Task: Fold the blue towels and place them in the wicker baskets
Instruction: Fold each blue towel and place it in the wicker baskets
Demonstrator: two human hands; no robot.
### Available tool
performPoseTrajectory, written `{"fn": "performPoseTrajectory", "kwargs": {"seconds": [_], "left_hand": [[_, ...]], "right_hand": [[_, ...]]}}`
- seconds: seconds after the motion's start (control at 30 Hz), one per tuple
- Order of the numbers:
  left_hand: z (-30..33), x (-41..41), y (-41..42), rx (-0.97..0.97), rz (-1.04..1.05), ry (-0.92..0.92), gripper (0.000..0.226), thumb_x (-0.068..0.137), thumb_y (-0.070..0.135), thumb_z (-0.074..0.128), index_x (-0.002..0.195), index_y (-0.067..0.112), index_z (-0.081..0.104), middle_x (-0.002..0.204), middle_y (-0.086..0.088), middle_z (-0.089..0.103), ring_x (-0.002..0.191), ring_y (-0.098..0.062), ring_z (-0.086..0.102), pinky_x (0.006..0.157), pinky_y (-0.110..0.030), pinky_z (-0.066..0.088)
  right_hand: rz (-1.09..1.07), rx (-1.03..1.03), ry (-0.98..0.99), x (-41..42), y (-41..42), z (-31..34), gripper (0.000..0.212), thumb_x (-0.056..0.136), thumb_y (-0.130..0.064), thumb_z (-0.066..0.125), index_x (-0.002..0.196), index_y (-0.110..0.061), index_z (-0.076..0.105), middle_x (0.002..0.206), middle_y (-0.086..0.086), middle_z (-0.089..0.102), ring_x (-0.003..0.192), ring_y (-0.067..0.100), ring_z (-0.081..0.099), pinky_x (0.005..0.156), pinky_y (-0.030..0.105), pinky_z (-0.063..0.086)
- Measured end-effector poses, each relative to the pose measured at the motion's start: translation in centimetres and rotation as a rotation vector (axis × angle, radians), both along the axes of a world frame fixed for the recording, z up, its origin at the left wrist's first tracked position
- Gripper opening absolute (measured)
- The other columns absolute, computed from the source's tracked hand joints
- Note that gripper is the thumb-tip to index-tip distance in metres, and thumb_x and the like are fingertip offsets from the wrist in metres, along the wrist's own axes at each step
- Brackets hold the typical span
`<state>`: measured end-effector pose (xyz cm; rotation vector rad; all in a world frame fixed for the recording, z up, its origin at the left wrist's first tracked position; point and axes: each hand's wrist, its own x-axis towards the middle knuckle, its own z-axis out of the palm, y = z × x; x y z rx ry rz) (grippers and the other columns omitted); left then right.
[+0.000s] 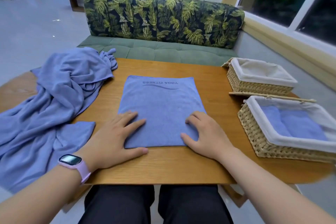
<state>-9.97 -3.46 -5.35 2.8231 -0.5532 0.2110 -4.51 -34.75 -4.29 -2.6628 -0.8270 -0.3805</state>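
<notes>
In the head view, a folded blue towel is seen lying flat in the middle of the wooden table, its printed "YOGA FITNESS" lettering at the far edge. The left hand is laid flat on the towel's near left corner, fingers straight and spread, the thumb resting on the table just beside the near edge. The right hand is placed on the near right corner, its fingers slightly bent and pressed onto the cloth; nothing is gripped by either hand. A pink smartwatch is worn on the left wrist. A heap of unfolded blue towels is spread over the table's left side, well apart from the folded one. Two lined wicker baskets are set at the right: the far basket and the near basket, in which folded blue towels are held.
</notes>
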Motion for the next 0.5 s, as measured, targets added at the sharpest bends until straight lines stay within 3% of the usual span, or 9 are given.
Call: {"fn": "performPoseTrajectory", "kwargs": {"seconds": [0.1,0.2,0.27,0.33,0.5], "left_hand": [[0.6,-0.7,-0.2,-0.002,-0.132,-0.203,0.055,0.087,0.068,0.058,0.121,0.025,0.068,0.121,0.007,0.063,0.107,-0.014,0.062,0.087,-0.035,0.052],[0.5,-0.8,-0.5,0.023,-0.19,-0.289,0.029,0.097,0.037,0.057,0.114,0.018,0.069,0.098,0.003,0.068,0.087,-0.021,0.066,0.067,-0.037,0.054],[0.2,-1.0,-0.4,0.01,-0.18,-0.298,0.032,0.092,0.02,0.051,0.119,0.015,0.067,0.097,0.002,0.069,0.086,-0.022,0.066,0.067,-0.036,0.054],[0.1,-1.2,-0.1,-0.08,-0.1,-0.258,0.044,0.081,0.018,0.043,0.119,0.015,0.066,0.103,0.002,0.069,0.092,-0.02,0.066,0.076,-0.033,0.052],[0.1,-1.2,0.3,-0.308,0.022,-0.165,0.032,0.078,0.026,0.046,0.097,0.017,0.071,0.105,0.012,0.067,0.096,-0.011,0.065,0.087,-0.023,0.047]], "right_hand": [[0.02,-0.078,0.156,-1.5,-2.2,-0.3,0.071,0.082,-0.069,0.059,0.138,-0.025,0.054,0.141,-0.012,0.046,0.131,0.005,0.043,0.111,0.024,0.034],[-0.019,0.026,0.118,-2.5,-3.0,-0.4,0.056,0.088,-0.055,0.064,0.135,-0.025,0.06,0.143,-0.011,0.051,0.132,0.005,0.046,0.111,0.022,0.035],[-0.012,0.087,0.031,-2.6,-3.0,-0.5,0.035,0.087,-0.029,0.066,0.12,-0.019,0.069,0.128,-0.007,0.062,0.118,0.011,0.057,0.101,0.023,0.044],[-0.028,0.128,0.035,-2.8,-2.9,-0.5,0.034,0.081,-0.01,0.063,0.113,-0.017,0.071,0.121,-0.007,0.065,0.113,0.011,0.06,0.097,0.018,0.043],[-0.089,0.2,0.063,-2.5,-3.2,-0.9,0.033,0.081,0.0,0.061,0.106,-0.017,0.072,0.122,-0.008,0.068,0.115,0.009,0.062,0.102,0.023,0.046]]}}
